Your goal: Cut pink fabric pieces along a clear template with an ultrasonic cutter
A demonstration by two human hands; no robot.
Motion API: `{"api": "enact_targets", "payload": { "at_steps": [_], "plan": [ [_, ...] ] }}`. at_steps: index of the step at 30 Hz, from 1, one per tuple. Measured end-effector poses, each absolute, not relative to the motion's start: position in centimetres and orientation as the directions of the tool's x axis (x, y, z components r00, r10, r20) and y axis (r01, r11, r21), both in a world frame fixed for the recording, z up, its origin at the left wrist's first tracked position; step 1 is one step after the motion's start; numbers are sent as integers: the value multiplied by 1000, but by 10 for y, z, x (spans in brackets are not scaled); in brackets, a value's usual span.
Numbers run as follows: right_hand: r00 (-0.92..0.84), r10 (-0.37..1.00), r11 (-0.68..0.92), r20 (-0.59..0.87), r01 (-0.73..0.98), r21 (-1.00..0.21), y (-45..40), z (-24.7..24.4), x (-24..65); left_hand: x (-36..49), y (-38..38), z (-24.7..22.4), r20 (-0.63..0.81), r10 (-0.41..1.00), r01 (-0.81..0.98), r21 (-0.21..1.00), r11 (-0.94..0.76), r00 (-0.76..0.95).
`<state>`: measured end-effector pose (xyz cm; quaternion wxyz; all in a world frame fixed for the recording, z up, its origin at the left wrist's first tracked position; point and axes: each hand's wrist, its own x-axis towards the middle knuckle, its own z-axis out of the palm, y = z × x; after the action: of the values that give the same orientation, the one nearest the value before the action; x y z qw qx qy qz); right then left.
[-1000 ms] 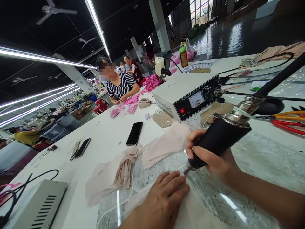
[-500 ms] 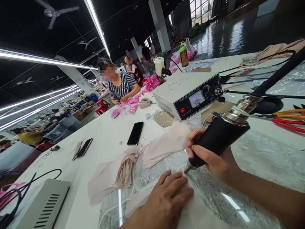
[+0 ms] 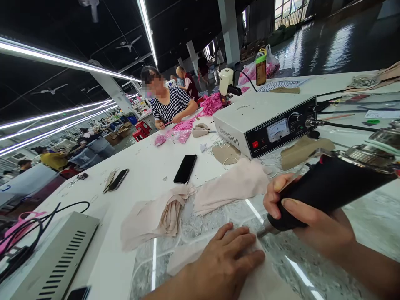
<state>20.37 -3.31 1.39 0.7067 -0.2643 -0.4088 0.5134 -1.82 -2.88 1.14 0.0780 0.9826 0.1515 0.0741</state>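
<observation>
My right hand (image 3: 318,221) is wrapped round the black body of a handheld ultrasonic welder (image 3: 331,189). Its metal tip points down and left, close to the edge of a pale pink fabric piece (image 3: 265,279) and just beside my left fingertips. Whether the tip touches the cloth I cannot tell. My left hand (image 3: 225,260) lies flat on that fabric, fingers stretched out, over a clear-topped, grey marbled mat (image 3: 200,225). Beyond it are a fanned stack of pale pink fabric pieces (image 3: 153,218) and another pale pink pile (image 3: 231,185).
A white generator box (image 3: 259,116) with a dial stands behind the fabric. Two phones, one a black phone (image 3: 185,168), lie on the white table (image 3: 146,166). A vented grey box (image 3: 59,258) is at the near left. Across the table sits a person in stripes (image 3: 171,106) by pink material.
The welder has tilted flatter, its rear end dropping to the right, with its tip still near my left fingers. My left hand stays flat on the fabric. The whole view has shifted slightly.
</observation>
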Motion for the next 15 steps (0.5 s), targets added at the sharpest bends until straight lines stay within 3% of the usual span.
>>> {"api": "enact_targets", "payload": {
  "at_steps": [4,15],
  "plan": [
    [37,941,302,336,-540,-786,-31,9,205,-19,-30,11,106,325,301,197,-933,940],
    [21,948,276,317,-548,-790,-34,8,206,-18,-29,14,118,325,295,219,-930,938]
  ]
}}
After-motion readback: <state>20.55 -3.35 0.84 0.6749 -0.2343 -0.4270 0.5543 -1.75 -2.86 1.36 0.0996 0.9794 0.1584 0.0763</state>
